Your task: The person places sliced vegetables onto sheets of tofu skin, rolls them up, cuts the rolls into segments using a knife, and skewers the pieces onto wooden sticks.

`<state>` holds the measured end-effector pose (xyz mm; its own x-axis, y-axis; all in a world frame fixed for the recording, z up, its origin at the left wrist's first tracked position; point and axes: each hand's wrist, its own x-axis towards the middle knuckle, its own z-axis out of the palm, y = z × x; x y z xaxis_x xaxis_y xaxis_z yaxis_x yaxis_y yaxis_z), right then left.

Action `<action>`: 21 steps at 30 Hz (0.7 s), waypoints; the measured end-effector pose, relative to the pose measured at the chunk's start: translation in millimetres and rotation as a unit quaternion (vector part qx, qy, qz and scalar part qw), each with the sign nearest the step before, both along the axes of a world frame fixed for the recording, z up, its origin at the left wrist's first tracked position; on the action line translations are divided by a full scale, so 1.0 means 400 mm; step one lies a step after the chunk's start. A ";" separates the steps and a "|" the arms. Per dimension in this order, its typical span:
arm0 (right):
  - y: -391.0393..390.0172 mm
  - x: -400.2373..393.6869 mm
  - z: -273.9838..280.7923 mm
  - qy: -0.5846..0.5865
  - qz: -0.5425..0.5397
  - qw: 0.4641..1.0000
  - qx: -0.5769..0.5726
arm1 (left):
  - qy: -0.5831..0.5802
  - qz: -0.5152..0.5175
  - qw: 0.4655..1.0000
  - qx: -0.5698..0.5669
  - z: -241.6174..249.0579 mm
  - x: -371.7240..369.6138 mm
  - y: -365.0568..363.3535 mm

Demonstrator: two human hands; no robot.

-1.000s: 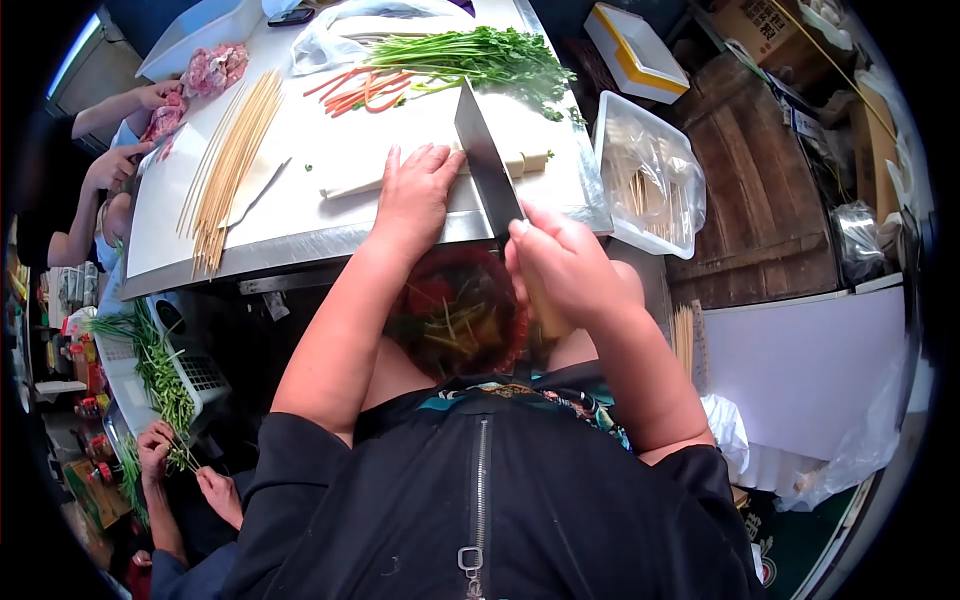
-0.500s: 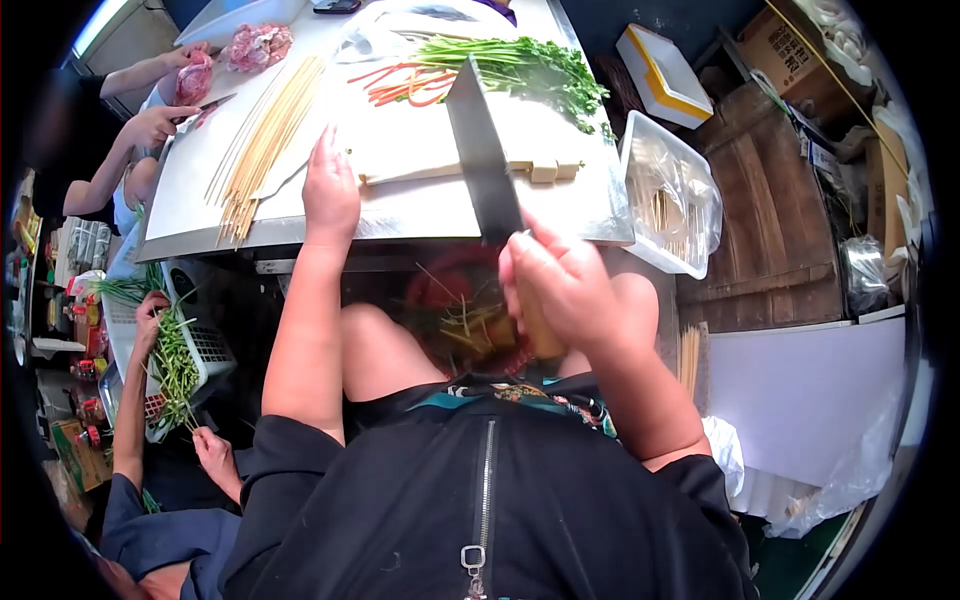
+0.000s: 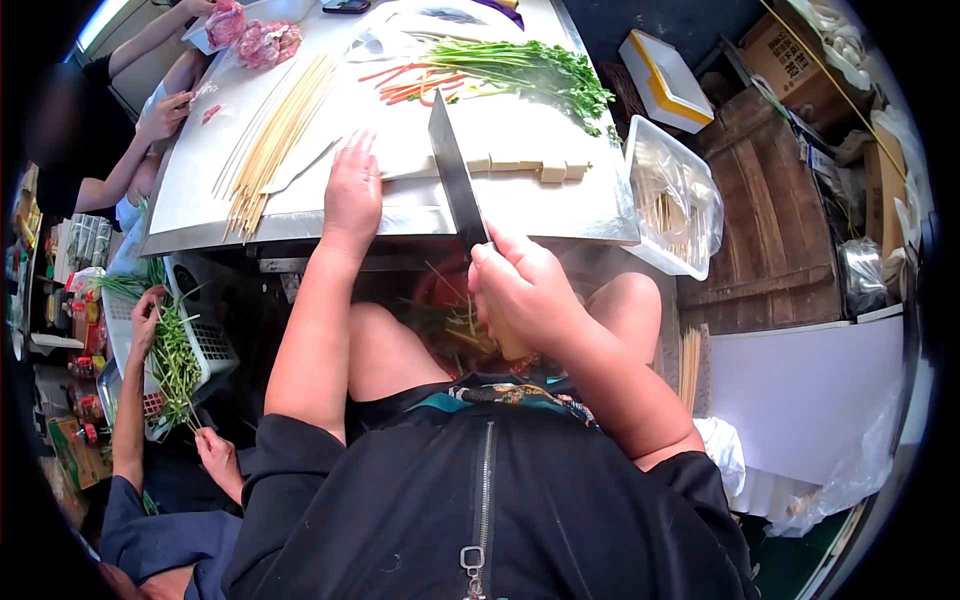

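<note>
My right hand (image 3: 520, 290) is wrapped round the handle of a cleaver (image 3: 456, 170). Its blade points away from me, across a long, pale, flat strip (image 3: 408, 165), which may be tofu skin. To the right of the blade the strip is in cut pieces (image 3: 552, 172), several of them still in a row. At the strip's left end lies my left hand (image 3: 354, 195), fingers stretched out and close together. Overexposure hides whether the fingertips press on the strip. Beyond the blade are red strips (image 3: 420, 84) and leafy green herbs (image 3: 545, 80).
Wooden skewers (image 3: 275, 150) lie left of my left hand. A co-worker's hand (image 3: 165, 115) is near raw meat (image 3: 268, 44) at the far left. Below, another person's hands hold green stems (image 3: 175, 370) over a basket. Right of the table stands a plastic bin (image 3: 675, 200).
The cleaver has moved left along the strip, and more cut pieces show on its right. My left hand sits slightly further right. The co-worker has lifted meat toward a white tray.
</note>
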<state>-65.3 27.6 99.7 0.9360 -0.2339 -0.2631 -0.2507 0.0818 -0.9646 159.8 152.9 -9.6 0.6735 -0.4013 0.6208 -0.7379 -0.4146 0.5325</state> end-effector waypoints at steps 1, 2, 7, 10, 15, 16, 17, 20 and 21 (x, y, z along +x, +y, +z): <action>-0.002 0.001 -0.001 0.001 0.000 1.000 -0.001 | -0.039 -0.031 0.998 0.040 0.005 -0.008 -0.005; -0.005 0.003 -0.002 0.000 0.006 1.000 -0.006 | -0.038 -0.031 0.998 0.040 0.008 -0.019 -0.015; -0.006 0.019 0.018 0.012 0.012 1.000 0.005 | -0.067 -0.066 0.987 0.134 0.006 -0.055 -0.047; -0.008 0.041 0.017 0.016 0.020 0.999 0.025 | -0.062 -0.072 0.987 0.127 0.008 -0.058 -0.052; -0.014 0.121 -0.013 0.006 0.036 0.999 -0.039 | -0.059 -0.079 0.988 0.122 0.020 -0.061 -0.050; -0.011 0.120 -0.016 0.004 0.036 0.999 -0.039 | -0.054 -0.080 0.988 0.122 0.022 -0.061 -0.049; -0.006 0.114 -0.019 -0.015 0.025 0.998 -0.051 | -0.048 -0.082 0.988 0.121 0.024 -0.060 -0.048; 0.005 0.064 -0.014 -0.057 -0.001 0.996 -0.068 | -0.046 -0.083 0.989 0.114 0.009 -0.054 -0.046; 0.004 0.038 -0.012 -0.074 -0.016 0.995 -0.071 | -0.045 -0.081 0.989 0.115 0.013 -0.057 -0.044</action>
<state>-50.2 29.2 94.8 0.9535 -0.2893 -0.0841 -0.1037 -0.0532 -0.9932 136.8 135.1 -4.5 0.5346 -0.6375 0.5549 -0.8449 -0.3888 0.3673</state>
